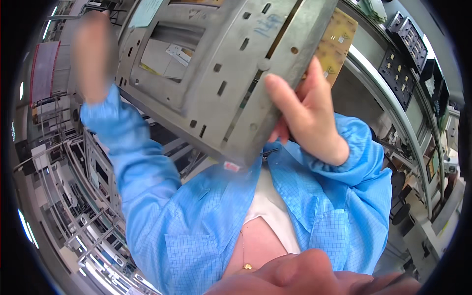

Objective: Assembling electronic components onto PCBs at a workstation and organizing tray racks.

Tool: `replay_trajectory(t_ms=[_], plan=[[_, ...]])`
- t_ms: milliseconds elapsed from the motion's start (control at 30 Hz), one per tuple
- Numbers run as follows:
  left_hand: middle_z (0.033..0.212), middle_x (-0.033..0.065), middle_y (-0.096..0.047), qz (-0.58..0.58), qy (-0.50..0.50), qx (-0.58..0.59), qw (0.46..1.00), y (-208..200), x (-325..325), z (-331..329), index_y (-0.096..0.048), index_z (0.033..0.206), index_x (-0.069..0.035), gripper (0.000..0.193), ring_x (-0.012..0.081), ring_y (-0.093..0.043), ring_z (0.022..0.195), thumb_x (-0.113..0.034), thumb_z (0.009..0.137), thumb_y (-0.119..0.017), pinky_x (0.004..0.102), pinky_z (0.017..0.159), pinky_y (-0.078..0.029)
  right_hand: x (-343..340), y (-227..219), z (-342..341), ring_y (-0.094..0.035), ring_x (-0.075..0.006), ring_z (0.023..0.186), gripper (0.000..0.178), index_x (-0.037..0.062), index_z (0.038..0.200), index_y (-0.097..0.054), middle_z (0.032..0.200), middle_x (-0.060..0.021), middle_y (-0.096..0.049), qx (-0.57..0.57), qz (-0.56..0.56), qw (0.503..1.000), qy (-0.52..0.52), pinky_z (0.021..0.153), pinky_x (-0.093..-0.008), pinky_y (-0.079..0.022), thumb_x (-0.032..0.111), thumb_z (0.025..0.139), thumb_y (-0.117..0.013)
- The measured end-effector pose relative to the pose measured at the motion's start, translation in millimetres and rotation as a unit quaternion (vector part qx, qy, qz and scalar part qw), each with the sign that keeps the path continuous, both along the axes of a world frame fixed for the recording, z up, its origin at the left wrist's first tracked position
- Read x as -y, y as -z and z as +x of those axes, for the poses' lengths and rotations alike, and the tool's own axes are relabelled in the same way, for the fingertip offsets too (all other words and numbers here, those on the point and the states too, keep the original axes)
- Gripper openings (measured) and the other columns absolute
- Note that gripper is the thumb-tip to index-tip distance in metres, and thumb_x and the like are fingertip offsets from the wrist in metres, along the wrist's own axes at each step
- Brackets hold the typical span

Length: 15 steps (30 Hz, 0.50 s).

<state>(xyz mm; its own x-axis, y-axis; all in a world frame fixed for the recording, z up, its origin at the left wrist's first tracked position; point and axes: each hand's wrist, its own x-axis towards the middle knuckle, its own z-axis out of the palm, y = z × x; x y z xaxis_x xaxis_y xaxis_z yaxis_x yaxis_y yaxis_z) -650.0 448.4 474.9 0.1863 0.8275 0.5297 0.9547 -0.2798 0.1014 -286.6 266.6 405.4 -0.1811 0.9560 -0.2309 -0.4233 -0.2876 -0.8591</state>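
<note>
A large grey sheet-metal panel [221, 73] with slots, holes and a rectangular cut-out is held up close in front of me, tilted. My right hand [307, 115] grips its right edge, thumb lying on the front face and fingers behind. My left hand [93, 56] is raised at the panel's left edge and is blurred, so its hold is unclear. Both arms wear light blue checked sleeves [142, 162]. A yellow-brown circuit board [339, 44] shows behind the panel's upper right corner.
Black component trays [400, 73] sit on a curved metal rack [393, 113] at the right. Metal frames and rails of a work line [73, 196] fill the left side. White labels [177, 51] show through the panel's cut-out.
</note>
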Motion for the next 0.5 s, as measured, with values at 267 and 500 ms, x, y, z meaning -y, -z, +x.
replay_trajectory(t_ms=[267,500], plan=[[0.071,0.0099,-0.049,0.227,0.080,0.341,0.909,132.6,220.5,116.5,-0.050,0.073,-0.002,0.018,0.0200,-0.047,0.059,-0.010,0.089,-0.051,0.0325,0.050,-0.041,-10.5,-2.5,45.2,-0.061,-0.0142,0.046,0.037,-0.0011,0.124,-0.039,0.071,-0.0104,-0.066,0.084,0.018,0.987,-0.136,0.037,-0.0231,-0.045,0.018,0.098,-0.058],[0.126,0.0230,-0.057,-0.171,0.087,0.342,0.920,223.3,315.1,155.7,-0.061,0.114,0.005,0.041,0.0339,-0.058,0.113,-0.024,0.086,-0.066,0.0405,0.101,-0.043,13.7,76.6,97.1,-0.063,-0.0118,0.050,0.021,-0.0008,0.094,-0.056,0.064,-0.0082,-0.065,0.213,-0.071,0.924,-0.308,0.041,-0.0218,-0.046,0.019,0.100,-0.057]])
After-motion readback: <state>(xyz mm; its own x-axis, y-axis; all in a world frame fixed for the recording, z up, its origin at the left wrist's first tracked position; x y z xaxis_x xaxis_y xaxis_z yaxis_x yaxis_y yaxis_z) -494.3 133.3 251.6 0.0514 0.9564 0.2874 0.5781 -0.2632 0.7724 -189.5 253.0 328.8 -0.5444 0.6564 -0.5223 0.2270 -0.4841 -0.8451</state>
